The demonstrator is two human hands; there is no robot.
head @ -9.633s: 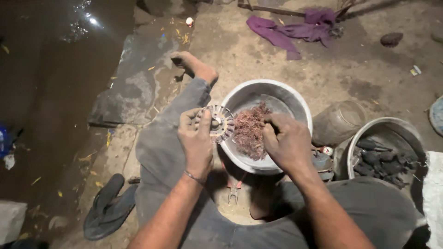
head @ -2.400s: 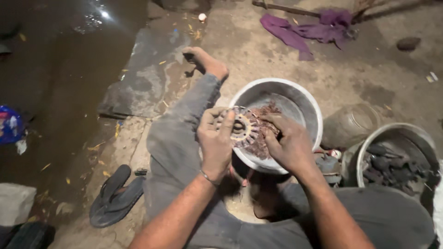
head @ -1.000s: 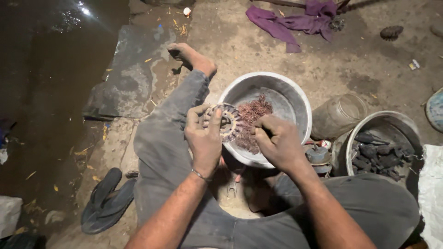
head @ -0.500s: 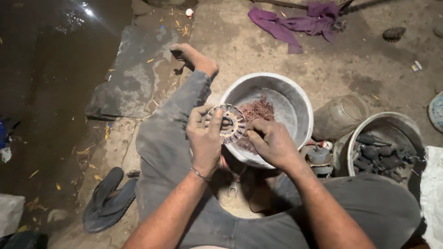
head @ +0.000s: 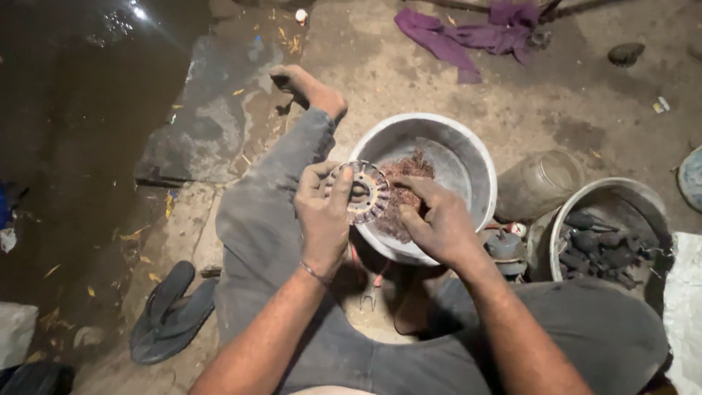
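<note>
I sit on the ground with a round slotted metal motor core (head: 362, 192) held up over a grey metal bowl (head: 468, 157). My left hand (head: 322, 216) grips the core by its left rim. My right hand (head: 435, 219) is at the core's right side, fingers pinched on the reddish copper wire (head: 406, 186) that trails from it into the bowl. A tangled heap of the same wire lies in the bowl behind my hands.
A second bowl (head: 643, 197) with dark metal parts stands at the right, a clear jar (head: 541, 183) beside it. Pliers (head: 369, 289) lie between my legs. A dark sandal (head: 168, 311) sits at the left, a purple cloth (head: 475, 29) at the top, dark water at far left.
The core stays in my left hand over the bowl. My right hand has shifted along its right side, working at the wire. The view has moved slightly.
</note>
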